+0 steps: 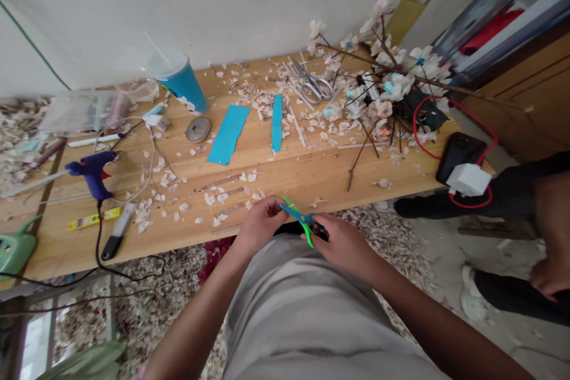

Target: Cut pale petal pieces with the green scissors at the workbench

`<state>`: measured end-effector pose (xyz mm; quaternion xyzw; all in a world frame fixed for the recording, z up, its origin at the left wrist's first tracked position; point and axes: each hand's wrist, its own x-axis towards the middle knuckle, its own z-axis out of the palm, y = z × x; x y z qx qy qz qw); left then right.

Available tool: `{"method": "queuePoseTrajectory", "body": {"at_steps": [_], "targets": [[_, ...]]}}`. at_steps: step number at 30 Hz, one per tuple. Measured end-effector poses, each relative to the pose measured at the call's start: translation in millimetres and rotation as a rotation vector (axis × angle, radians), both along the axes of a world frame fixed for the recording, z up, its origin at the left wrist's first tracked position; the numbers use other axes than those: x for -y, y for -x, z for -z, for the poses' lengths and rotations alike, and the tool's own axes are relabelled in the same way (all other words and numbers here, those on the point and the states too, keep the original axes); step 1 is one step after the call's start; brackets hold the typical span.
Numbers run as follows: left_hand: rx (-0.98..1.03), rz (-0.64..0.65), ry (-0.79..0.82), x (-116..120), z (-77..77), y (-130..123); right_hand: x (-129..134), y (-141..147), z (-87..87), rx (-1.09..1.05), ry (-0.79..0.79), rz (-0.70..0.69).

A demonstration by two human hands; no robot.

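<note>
Your right hand (345, 243) is clamping the blue-and-green scissors (294, 211) by the table (303, 172)'s front edge; the fingers of your left hand (259, 224) are bunching near the blades, on what I cannot tell. With tips pointing that way, a hasty snip could be nicking your fingertips.

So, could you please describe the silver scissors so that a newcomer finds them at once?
On the wooden table, find the flowering branches at the right. Just left of them, among pale flakes, lie the silver scissors, grey all over, unlike the green-and-blue scissors in the right hand.
</note>
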<state>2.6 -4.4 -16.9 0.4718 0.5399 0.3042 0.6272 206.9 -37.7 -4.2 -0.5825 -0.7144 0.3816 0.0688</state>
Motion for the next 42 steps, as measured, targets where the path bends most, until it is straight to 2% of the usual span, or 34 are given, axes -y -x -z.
{"method": "queuePoseTrajectory", "body": {"at_steps": [5, 11, 18, 24, 34, 42], "targets": [[-0.012, 0.036, 0.0, 0, -4.3, 2, 1, -1, 1.8, 0.023, -0.006, -0.003], [-0.144, 0.144, -0.044, -3, -17.6, 5, -1, -5, 1.6, 0.072, -0.009, -0.012], [-0.103, 0.104, -0.029, -3, -13.2, 4, -1, -6, 0.6, 0.052, -0.015, 0.04], [-0.038, 0.011, -0.002, -2, -12.8, 4, 3, -5, 0.9, 0.02, -0.023, 0.096], [0.112, -0.126, 0.057, -2, -6.0, 6, 8, -9, 2.3, 0.015, -0.039, 0.066], [0.025, -0.013, -0.013, -1, -9.5, 12, 0, -3, -4.3, 0.043, -0.033, 0.028]]}}
